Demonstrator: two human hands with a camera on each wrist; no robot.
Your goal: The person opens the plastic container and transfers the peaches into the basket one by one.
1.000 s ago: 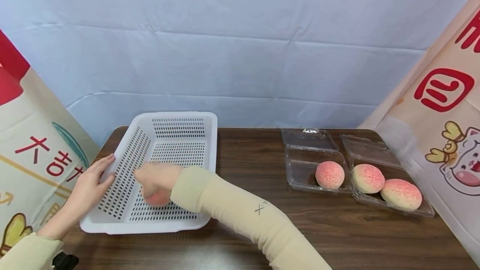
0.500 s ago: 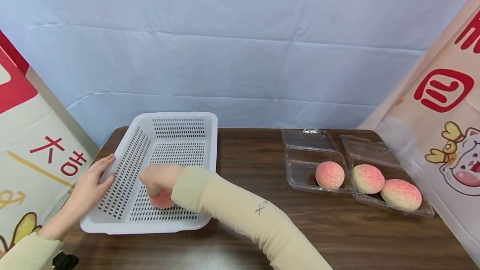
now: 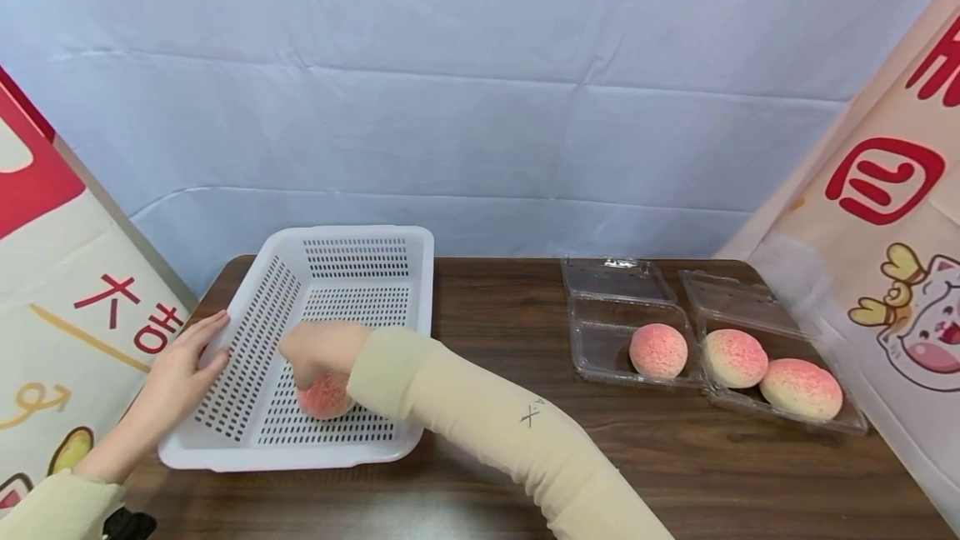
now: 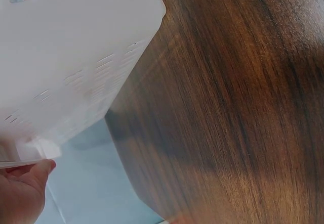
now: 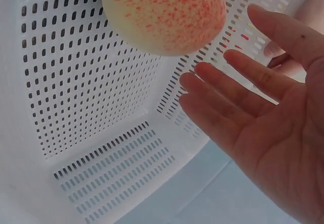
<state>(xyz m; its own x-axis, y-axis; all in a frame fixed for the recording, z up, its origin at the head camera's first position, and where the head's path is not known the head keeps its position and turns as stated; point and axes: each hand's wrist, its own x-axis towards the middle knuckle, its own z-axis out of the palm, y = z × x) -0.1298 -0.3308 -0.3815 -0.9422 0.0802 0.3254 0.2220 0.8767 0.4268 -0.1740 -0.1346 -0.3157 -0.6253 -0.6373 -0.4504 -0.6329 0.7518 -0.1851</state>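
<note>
A white perforated plastic basket (image 3: pixel 427 290) stands on the left part of the table in the head view. My left hand (image 3: pixel 180 373) grips its left rim; the left wrist view shows the thumb and fingers (image 4: pixel 38 176) pinching the edge. Inside, a pink-and-cream speckled peach (image 3: pixel 326 398) rests on the basket floor, partly covered by my right hand (image 3: pixel 322 348). From the right wrist, that hand (image 5: pixel 258 107) appears with fingers spread and relaxed, apart from the peach (image 5: pixel 164 16).
Two clear hinged plastic boxes stand with raised lids at the right. The left box (image 3: pixel 600 340) holds one peach (image 3: pixel 658 351); the right box (image 3: pixel 851 407) holds two peaches (image 3: pixel 801 390). A pale cloth (image 3: pixel 480 107) hangs behind the dark wooden table (image 3: pixel 495 340).
The peach in the basket has shifted slightly right and toward the front, and my right hand has let go of it. My left hand keeps its place on the rim.
</note>
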